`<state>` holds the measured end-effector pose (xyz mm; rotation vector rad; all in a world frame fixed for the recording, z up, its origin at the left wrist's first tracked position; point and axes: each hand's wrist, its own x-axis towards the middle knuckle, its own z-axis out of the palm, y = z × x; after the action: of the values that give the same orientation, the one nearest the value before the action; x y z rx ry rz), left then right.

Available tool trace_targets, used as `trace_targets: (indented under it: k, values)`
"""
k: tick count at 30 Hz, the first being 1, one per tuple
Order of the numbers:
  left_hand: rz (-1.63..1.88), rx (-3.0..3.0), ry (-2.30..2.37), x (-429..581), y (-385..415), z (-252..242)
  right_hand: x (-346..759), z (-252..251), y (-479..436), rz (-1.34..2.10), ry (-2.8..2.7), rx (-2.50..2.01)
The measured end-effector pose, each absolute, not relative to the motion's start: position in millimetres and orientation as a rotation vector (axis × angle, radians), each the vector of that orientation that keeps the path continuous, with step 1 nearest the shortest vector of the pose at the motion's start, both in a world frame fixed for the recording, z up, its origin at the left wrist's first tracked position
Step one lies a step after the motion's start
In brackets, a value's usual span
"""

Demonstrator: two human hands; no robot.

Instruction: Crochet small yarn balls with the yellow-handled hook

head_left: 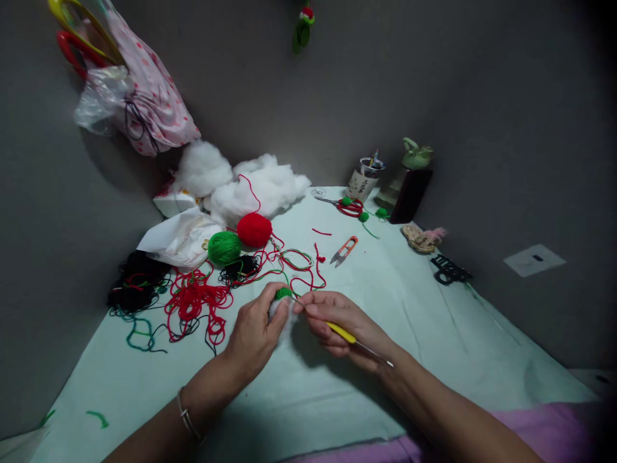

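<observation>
Between thumb and fingers, my left hand [258,328] pinches a small green crocheted piece [283,293], with a tuft of white stuffing [289,326] just under it. A crochet hook [341,331] with a yellow grip lies in my right hand [340,318], which is closed round it; its thin metal tip reaches to the green piece, and the other end sticks out past my wrist. Whether the tip is inside the stitches, I cannot tell. Green yarn runs up from the piece toward the loose strands on the table.
Green [224,248] and red yarn balls [254,230] sit left of centre, before white fiberfill [265,186]. Tangled red yarn [195,302] and black yarn [137,283] lie left. Orange thread snips [344,251], red-handled scissors [351,207] and a pen cup [362,181] are farther back.
</observation>
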<state>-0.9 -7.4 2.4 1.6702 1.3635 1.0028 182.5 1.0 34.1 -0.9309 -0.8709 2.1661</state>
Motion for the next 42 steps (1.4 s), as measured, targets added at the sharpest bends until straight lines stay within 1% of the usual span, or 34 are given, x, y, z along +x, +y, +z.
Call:
trace_targets:
  k: [6,11,13,15,19,22,24,30,34,39,42]
  values:
    - [0.983,1.641,1.328,2.8,-7.5,5.2,175.3,37.7,-15.7,1.818,-1.347,-1.020]
    - [0.982,1.652,1.272,1.2,-8.1,7.9,178.2,40.6,-23.1,1.425,-1.842,-1.039]
    - [0.969,1.674,1.225,-1.4,-7.7,8.8,182.7,41.0,-19.5,1.400,-1.927,-1.027]
    - [0.968,1.705,1.161,-4.0,-7.2,9.2,187.2,38.8,-13.3,1.615,-1.807,-0.989]
    - [1.046,1.779,1.074,-7.7,-7.1,8.5,191.4,27.1,-1.4,2.265,-1.248,-0.696]
    - [1.186,1.993,1.025,-11.0,-5.6,7.4,191.1,19.2,2.8,2.506,-0.991,-0.475]
    - [1.267,2.185,1.001,-13.8,-3.5,7.4,190.6,16.7,3.5,2.572,-0.901,-0.407]
    - [1.351,2.553,0.977,-22.9,1.5,8.0,192.6,16.0,4.1,2.707,-0.794,-0.290]
    - [1.388,2.629,0.951,-26.6,-0.9,6.8,194.6,13.2,5.5,2.772,-0.810,-0.220]
    - [1.495,2.629,0.836,-25.9,-8.7,10.9,195.2,10.3,4.4,2.922,-0.753,0.006]
    - [1.513,2.644,0.789,-25.7,-10.5,13.2,195.5,10.4,3.1,2.969,-0.759,0.015]
